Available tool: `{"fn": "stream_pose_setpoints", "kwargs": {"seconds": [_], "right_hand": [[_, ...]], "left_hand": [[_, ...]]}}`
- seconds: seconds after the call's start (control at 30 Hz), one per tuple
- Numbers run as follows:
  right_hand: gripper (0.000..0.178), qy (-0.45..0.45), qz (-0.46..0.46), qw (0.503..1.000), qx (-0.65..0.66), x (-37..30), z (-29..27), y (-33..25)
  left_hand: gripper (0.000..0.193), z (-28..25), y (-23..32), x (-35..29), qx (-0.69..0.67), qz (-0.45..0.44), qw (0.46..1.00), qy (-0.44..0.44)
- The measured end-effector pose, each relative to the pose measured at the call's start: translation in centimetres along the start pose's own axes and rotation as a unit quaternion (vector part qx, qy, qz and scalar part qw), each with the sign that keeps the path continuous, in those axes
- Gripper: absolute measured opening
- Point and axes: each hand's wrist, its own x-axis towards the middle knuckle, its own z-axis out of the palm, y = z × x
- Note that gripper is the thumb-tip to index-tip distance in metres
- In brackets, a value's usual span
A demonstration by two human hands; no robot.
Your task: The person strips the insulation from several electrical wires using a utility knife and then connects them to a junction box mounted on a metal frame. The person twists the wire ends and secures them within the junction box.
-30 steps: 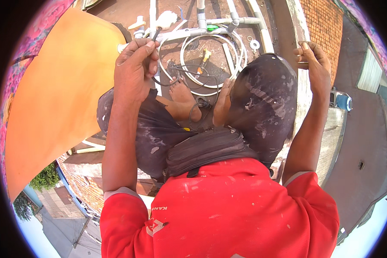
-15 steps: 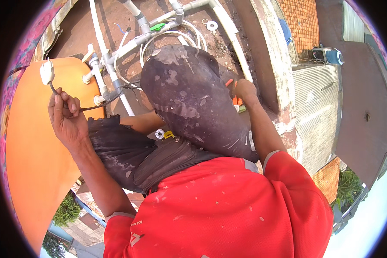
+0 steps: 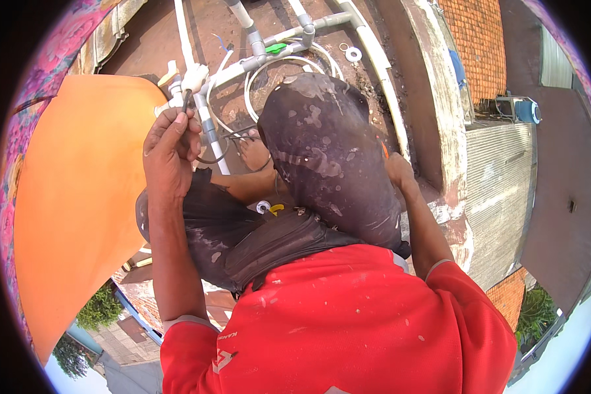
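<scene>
My left hand (image 3: pixel 171 141) is raised, thumb and fingers pinched on a black power cable (image 3: pixel 186 102). A white plug (image 3: pixel 195 79) tops the cable, in front of white and grey pipes. Below the hand the cable loops toward the pipes and my bare foot (image 3: pixel 254 153). Beside my bent right knee, my right hand (image 3: pixel 399 169) is closed round an orange-handled tool (image 3: pixel 384 150). Only a thin orange piece of it shows; my leg hides the rest, along with most of those fingers.
A large orange tank (image 3: pixel 79 197) curves along my left. White and grey pipes (image 3: pixel 256 59) with a green valve handle (image 3: pixel 276 48) run ahead. A coiled white hose (image 3: pixel 249 82), a roll of white tape (image 3: pixel 353 54) and a low wall (image 3: pixel 433 85) lie around me.
My left hand has moved right with the cable and plug, from before the tank to before the pipes. Less of the orange tool shows beside my right hand. The whole view has shifted.
</scene>
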Motion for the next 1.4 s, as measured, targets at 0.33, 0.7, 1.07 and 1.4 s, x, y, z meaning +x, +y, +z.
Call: {"fn": "stream_pose_setpoints", "kwargs": {"seconds": [0.33, 0.7, 1.07, 1.4], "right_hand": [[0.053, 0.191, 0.010, 0.980, 0.051, 1.3, -5.2, -4.4], [0.061, 0.194, -0.084, 0.976, -0.058, 1.2, 1.1, -5.6], [0.055, 0.035, -0.078, 0.996, 0.002, 0.5, 1.5, -9.8], [0.049, -0.002, -0.082, 0.996, 0.021, 1.5, 0.8, -10.9]], "left_hand": [[0.015, 1.4, 0.6, 0.8, -0.011, 0.012, 0.999, -0.035], [0.016, 1.0, -0.7, 0.5, 0.033, 0.007, 0.999, -0.035], [0.010, 1.2, -0.6, -0.5, 0.009, -0.004, 0.997, -0.076], [0.010, 0.5, -0.6, -0.6, -0.024, 0.030, 0.998, -0.049]]}}
